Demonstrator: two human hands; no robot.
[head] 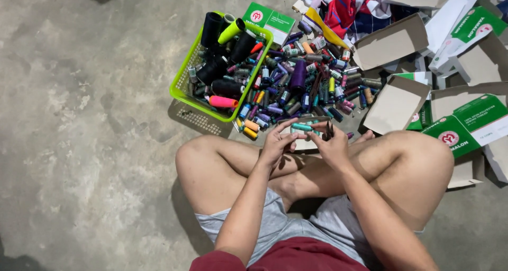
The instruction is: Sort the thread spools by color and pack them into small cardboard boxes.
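Over my crossed legs, my left hand (276,144) and right hand (333,148) pinch a teal thread spool (302,127) by its ends; light, stiff, probably slick on the wound middle, so ends grip best.

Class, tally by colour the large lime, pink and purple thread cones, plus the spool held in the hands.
Lime cone: 1
Pink cone: 1
Purple cone: 1
Teal spool: 1
Total: 4

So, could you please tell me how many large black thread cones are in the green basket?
4: a black cone at the far corner, another beside it, one mid-basket, one by the pink cone. More may be hidden.
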